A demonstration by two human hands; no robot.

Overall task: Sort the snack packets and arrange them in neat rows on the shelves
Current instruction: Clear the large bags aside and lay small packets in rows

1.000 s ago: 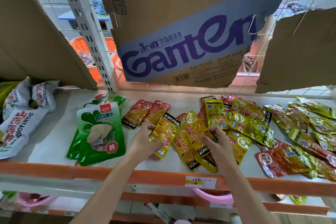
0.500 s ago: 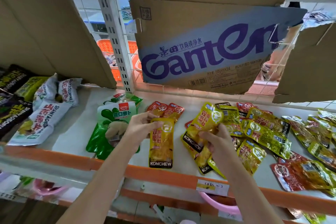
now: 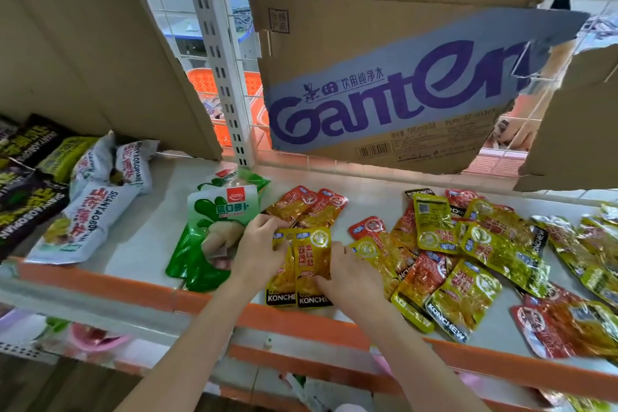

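Observation:
Two yellow KONCHEW packets (image 3: 311, 261) lie side by side at the front of the white shelf (image 3: 147, 244), labels toward me. My left hand (image 3: 257, 251) rests on the left packet's edge, fingers curled over it. My right hand (image 3: 347, 274) presses the right packet's right edge. Behind them lie two red packets (image 3: 311, 204). A loose heap of yellow and red packets (image 3: 468, 251) spreads to the right.
A green radish pouch (image 3: 214, 231) lies just left of my left hand. White and dark snack bags (image 3: 90, 211) fill the shelf's left end. Cardboard sheets, one printed Ganten (image 3: 384, 100), hang behind. An orange rail (image 3: 133, 291) edges the shelf front.
Both hands came down to the shelf front. The packet held in each hand now lies flat, the two side by side. The camera view shifted left.

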